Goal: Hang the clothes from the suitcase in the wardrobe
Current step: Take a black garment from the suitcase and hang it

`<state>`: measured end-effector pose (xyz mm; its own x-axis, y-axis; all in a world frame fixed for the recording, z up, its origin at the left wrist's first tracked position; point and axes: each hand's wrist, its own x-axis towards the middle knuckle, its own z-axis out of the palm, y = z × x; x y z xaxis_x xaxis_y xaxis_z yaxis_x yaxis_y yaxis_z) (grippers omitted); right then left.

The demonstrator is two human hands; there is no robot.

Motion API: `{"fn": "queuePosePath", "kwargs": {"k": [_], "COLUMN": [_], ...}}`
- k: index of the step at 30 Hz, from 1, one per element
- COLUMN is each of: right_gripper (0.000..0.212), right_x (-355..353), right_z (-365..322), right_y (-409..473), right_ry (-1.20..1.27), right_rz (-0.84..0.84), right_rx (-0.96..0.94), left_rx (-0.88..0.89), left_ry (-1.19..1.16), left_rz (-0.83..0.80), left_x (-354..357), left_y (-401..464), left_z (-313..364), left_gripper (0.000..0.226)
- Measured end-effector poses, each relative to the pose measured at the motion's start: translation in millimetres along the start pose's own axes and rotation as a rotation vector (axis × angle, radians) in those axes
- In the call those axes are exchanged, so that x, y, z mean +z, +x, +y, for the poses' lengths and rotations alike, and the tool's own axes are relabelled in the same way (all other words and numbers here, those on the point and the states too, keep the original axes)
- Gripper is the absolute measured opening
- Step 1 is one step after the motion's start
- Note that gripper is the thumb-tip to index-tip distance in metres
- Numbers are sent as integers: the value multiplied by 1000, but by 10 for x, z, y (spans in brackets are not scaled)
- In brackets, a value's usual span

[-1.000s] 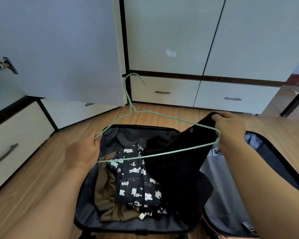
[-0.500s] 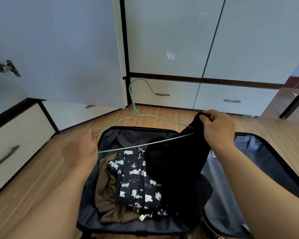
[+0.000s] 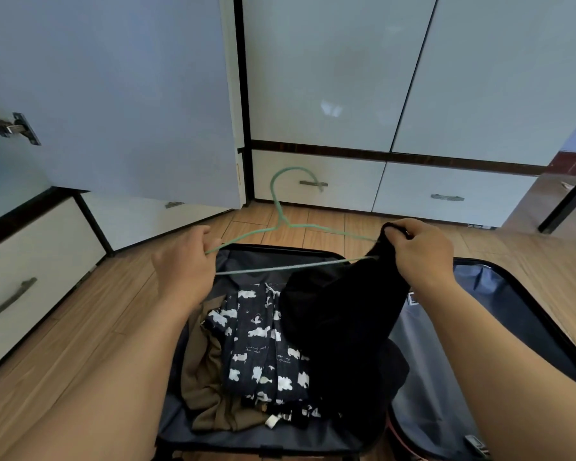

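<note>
Hanger geometry is what the coming move turns on: the thin mint-green wire hanger [image 3: 280, 247] is held nearly flat above the open dark suitcase [image 3: 512, 327], its long axis running left to right between the two hands and its hook pointing away towards the white wardrobe drawers [image 3: 316, 181]. The left end is pinched by the left hand [image 3: 183, 264], whose grip is closed on the wire. The right end is covered by the soft black garment [image 3: 340, 314], a fold of which is pinched at its top edge by the right hand [image 3: 423, 251], so that grip is closed on cloth, not visibly on wire. From there the garment hangs down and leftwards into the suitcase, its lower part resting on the other clothes. The right hand is judged the nearer to the work, since the cloth sits at its end of the hanger only; threading is taken to be partly done, and a draw of the cloth along the wire towards the left hand appears to be called for. A dark printed garment with white shapes [image 3: 263, 347] and an olive-brown garment [image 3: 207, 377] lie folded in the suitcase, not yet hung. The open white wardrobe door [image 3: 113, 94] stands to the left.
</note>
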<state>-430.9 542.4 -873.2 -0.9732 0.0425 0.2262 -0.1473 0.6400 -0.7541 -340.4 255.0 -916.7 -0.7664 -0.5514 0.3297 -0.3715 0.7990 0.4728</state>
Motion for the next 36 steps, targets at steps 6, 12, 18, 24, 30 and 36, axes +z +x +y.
{"fn": "queuePosePath", "kwargs": {"k": [6,12,18,24,30,36], "right_gripper": [16,33,45,47,44,36], "right_x": [197,12,-64,-3,65,268], "right_z": [-48,125,198,124,-31,-602], "right_y": [-61,21,56,15,-97,-290], "right_ry": [55,55,26,-161,-191,-80], "right_rz": [-174,106,32,57,27,-212], "right_rx": [18,190,295,-20,-173,-381], "left_rx": [226,225,152,77,38,113], "left_ry": [-245,-571,-844,-828,-771,-706], "left_rz": [-169,-468,-340,-267,-343,-412], "left_x": [-107,-226,-420,-402,-351,-181], "left_y": [-57,9,151,217,157,88], "left_z": [628,540,336,237,210,427], "left_gripper": [51,14,24,28,25,12]}}
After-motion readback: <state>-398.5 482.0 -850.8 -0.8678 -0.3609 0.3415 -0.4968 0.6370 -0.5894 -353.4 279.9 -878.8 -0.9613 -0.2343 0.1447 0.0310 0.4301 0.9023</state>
